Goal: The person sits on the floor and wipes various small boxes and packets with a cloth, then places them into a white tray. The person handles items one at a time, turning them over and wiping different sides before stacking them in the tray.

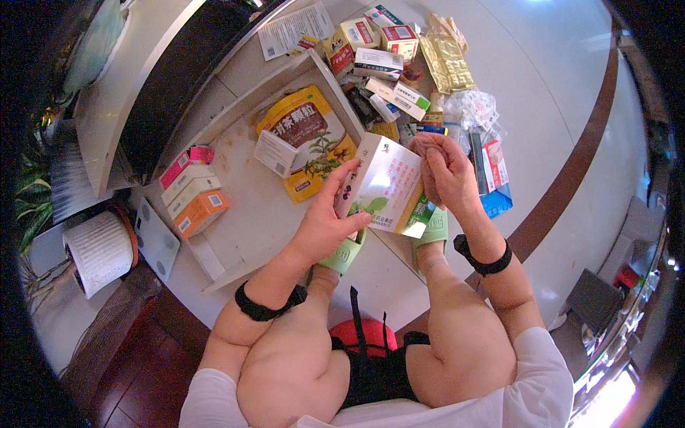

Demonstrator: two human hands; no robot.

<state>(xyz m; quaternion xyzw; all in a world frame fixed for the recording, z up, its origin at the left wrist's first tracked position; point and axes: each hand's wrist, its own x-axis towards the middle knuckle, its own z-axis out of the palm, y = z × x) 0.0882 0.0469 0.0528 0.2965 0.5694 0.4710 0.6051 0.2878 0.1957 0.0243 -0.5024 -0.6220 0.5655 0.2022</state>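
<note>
My left hand [329, 216] grips a white cardboard medicine box [382, 182] with green leaves and printed writing, tilted above the drawer's near right side. Bunched in my right hand [455, 171] is a brownish-pink cloth [428, 147], held against the box's right edge. Beyond my left hand, a yellow pouch [321, 125] with plant pictures lies in the open white drawer [241, 235]. A small white box [276, 153] rests on top of that pouch. At the drawer's left side stand an orange and white box [200, 214], a white box [190, 187] and a pink box [184, 166].
Several medicine boxes [377, 64] are heaped on the tiled floor past the drawer. Gold blister packaging [447, 61], a clear plastic bag [471, 109] and a printed leaflet [297, 29] lie around them. A white ribbed pot [99, 254] stands at left. My feet wear green slippers [345, 257].
</note>
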